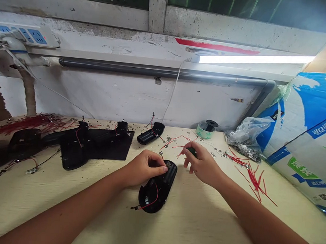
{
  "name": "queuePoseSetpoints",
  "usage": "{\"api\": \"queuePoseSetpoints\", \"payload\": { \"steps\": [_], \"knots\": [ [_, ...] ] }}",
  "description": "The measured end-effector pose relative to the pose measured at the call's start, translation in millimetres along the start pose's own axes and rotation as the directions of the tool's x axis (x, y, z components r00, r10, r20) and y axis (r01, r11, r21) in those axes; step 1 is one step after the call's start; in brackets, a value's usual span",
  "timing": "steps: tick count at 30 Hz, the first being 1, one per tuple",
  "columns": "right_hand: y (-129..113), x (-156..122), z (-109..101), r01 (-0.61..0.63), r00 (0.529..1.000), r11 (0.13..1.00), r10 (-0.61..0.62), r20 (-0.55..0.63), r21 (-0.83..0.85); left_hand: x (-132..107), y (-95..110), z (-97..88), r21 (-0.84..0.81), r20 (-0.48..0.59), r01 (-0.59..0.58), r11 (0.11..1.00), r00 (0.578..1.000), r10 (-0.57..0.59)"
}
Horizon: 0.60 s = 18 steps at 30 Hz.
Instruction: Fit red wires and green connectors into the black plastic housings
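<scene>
A black plastic housing lies on the table in front of me, its wide rounded end towards me. A thin red wire curves over that end to a small connector. My left hand grips the housing's far part, thumb and forefinger close together on its upper side. Just right of the housing, my right hand is curled above the table around a small dark green object, mostly hidden by the fingers. Thin red wires show near its fingertips; whether they are held I cannot tell.
Several black housings stand at left, near a red wire heap. Another housing lies behind. Tape rolls, a plastic bag of metal parts, loose red wires and a blue-white carton are right.
</scene>
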State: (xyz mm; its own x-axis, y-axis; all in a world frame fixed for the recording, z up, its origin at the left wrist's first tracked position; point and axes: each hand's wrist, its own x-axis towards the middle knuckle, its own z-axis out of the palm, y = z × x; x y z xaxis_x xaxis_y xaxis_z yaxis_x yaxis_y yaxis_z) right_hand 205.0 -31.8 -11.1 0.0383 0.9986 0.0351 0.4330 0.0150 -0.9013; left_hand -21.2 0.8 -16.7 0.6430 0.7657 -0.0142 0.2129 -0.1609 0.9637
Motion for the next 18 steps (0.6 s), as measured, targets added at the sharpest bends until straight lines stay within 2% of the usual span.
{"api": "queuePoseSetpoints", "payload": {
  "steps": [3, 6, 8, 13, 18],
  "knots": [
    [-0.7, -1.5, -3.3, 0.018, 0.997, 0.998, -0.013, 0.071, -0.064, -0.1, -0.8, -0.9, -0.010, -0.004, 0.002, 1.000, 1.000, -0.002],
    [-2.1, -4.1, -6.4, 0.058, 0.971, 0.969, 0.001, 0.240, -0.239, 0.0, -1.5, -1.6, -0.027, -0.005, -0.002, 1.000, 1.000, 0.002],
    [-2.9, -6.4, -7.3, 0.087, 0.946, 0.954, 0.010, 0.323, -0.286, 0.5, -2.2, -2.0, -0.035, 0.002, -0.011, 0.999, 1.000, 0.011],
    [-2.8, -11.5, -4.7, 0.031, 0.900, 0.977, 0.065, 0.432, -0.212, 1.4, -2.7, -2.0, -0.034, 0.010, -0.012, 0.999, 1.000, 0.012],
    [-2.2, -10.2, -4.1, -0.089, 0.903, 0.992, 0.120, 0.412, -0.093, -0.6, -1.1, -2.0, -0.054, 0.004, -0.012, 0.998, 1.000, 0.012]
  ]
}}
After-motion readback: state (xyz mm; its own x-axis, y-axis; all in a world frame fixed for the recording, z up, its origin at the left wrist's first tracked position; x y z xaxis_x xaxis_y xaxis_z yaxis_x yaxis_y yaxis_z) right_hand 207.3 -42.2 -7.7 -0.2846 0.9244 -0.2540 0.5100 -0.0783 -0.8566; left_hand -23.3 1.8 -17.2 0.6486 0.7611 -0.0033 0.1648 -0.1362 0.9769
